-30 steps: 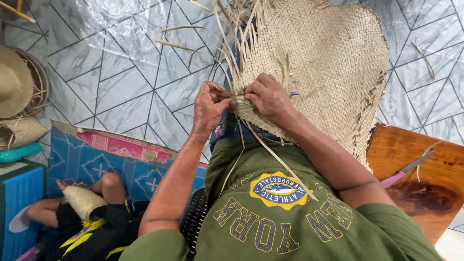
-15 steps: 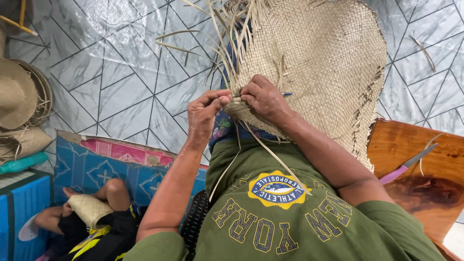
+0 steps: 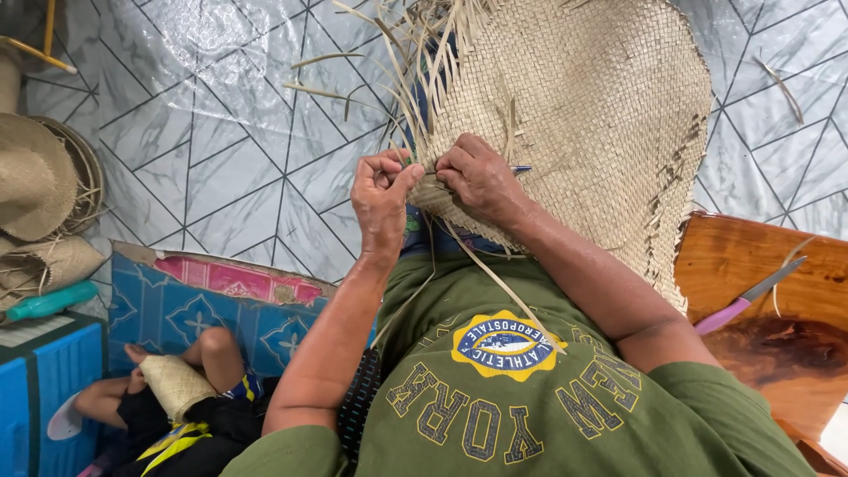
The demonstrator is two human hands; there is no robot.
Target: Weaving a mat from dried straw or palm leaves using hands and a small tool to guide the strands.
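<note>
A large round woven straw piece (image 3: 583, 115) lies over my lap, with loose straw strips (image 3: 397, 62) sticking out at its upper left edge. My left hand (image 3: 384, 199) pinches a straw strip at that edge. My right hand (image 3: 481, 177) presses on the weave right beside it, fingers curled over the strips. Long loose strips hang down over my green shirt. A thin blue-tipped object shows just past my right hand's fingers.
A knife with a pink handle (image 3: 751, 296) lies on a wooden board (image 3: 777, 336) at the right. Finished straw hats (image 3: 40, 185) stack at the left beside a teal bottle (image 3: 49, 302). Another person (image 3: 168, 397) sits at lower left holding woven straw.
Both hands have shifted slightly along the weave's edge, the left fingers re-gripping a strip. The view has tilted a little.
</note>
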